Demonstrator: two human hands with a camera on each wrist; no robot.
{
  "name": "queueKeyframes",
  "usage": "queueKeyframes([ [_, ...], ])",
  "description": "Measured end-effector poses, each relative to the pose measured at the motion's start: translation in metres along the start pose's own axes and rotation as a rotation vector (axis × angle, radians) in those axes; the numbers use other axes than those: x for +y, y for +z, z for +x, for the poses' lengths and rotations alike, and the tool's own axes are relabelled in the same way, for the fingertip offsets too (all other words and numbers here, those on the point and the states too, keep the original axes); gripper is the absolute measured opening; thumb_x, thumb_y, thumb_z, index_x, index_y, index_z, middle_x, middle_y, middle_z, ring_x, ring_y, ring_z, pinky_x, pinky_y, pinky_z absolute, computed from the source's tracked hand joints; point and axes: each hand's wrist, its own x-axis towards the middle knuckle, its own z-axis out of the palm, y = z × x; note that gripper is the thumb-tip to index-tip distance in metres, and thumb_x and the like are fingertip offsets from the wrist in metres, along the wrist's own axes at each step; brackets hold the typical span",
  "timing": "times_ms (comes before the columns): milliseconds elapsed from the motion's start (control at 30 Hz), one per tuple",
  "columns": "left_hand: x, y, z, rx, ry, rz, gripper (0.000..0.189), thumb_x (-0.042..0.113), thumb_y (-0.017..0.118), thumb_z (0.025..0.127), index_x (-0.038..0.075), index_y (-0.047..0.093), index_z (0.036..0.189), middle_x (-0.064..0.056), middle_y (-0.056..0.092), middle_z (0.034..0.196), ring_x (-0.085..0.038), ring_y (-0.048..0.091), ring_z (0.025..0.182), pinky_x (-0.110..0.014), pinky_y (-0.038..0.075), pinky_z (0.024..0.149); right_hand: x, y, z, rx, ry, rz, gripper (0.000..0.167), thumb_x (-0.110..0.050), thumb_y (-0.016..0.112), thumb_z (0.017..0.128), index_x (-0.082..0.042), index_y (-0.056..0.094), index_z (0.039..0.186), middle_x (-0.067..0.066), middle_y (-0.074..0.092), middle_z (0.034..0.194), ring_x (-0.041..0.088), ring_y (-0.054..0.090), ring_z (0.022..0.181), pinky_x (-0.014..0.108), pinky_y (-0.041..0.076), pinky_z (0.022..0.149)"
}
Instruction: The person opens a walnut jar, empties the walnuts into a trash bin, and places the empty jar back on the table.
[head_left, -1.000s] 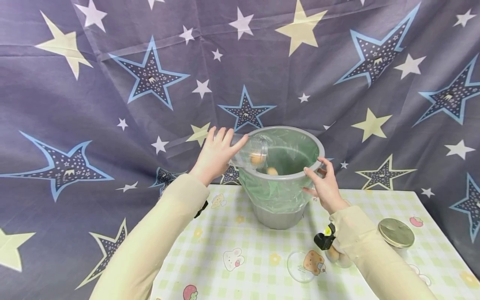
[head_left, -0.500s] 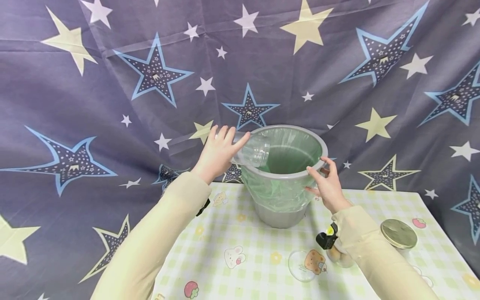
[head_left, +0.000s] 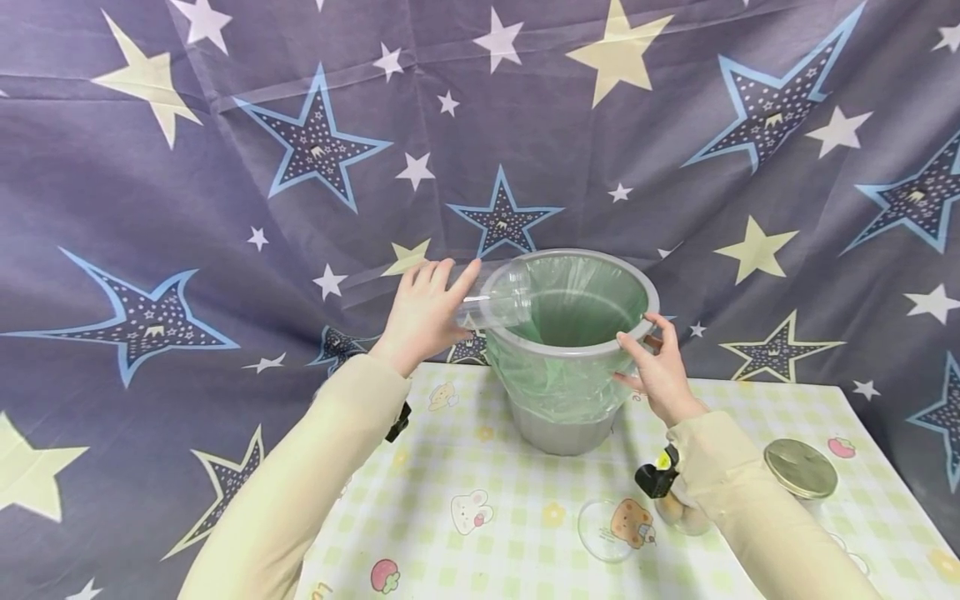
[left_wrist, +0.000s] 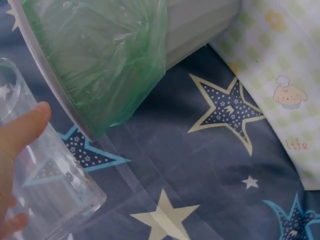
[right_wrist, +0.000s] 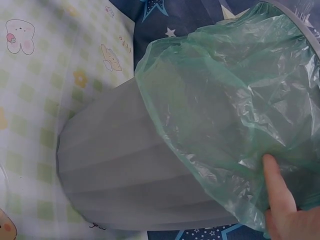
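I have the left hand wrapped round a transparent cylindrical jar, its thumb laid along the jar's side in the left wrist view. The jar lies tipped almost onto its side, at 3 o'clock from that hand and 10 o'clock from the right hand. Its mouth is over the 9 o'clock rim of a round grey bin, which stands upright in a thin green plastic bag; I can't tell whether jar and rim touch. At 4 o'clock, the right hand grips the rim, 2 fingertips on top and 1 digit pressing the bag lower down.

Out from the bin, a clear round disc lies at 6 o'clock on the white, green-checked tablecloth. A see-through container of tan rounded pieces sits at 5 o'clock, partly hidden by the cream sleeve, and a gold-coloured round lid tops another container at 4 o'clock.
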Motion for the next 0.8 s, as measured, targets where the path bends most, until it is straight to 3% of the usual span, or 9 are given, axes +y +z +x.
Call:
queueKeyframes([
  [367,-0.003,0.008,-0.019,0.042,-0.155,-0.237,0.110,0.050,0.086,0.058,0.012,0.031,0.146,-0.019,0.050,0.128,-0.038,0.053,0.112,-0.051,0.043,0.095,0.000,-0.001,0.000,0.006,0.003,-0.009,0.067,-0.021,0.054,0.095,-0.022,0.012,0.148,0.015,0.013,0.143,0.032,0.030,0.132,0.035,0.056,0.080],
  [800,0.002,0.013,-0.043,0.108,-0.269,-0.416,0.100,0.046,0.083,0.061,0.010,0.036,0.141,-0.016,0.056,0.121,-0.036,0.057,0.104,-0.050,0.049,0.084,0.001,0.000,0.001,0.002,0.004,-0.011,0.068,-0.022,0.054,0.095,-0.023,0.012,0.148,0.014,0.013,0.142,0.033,0.029,0.133,0.035,0.056,0.081],
])
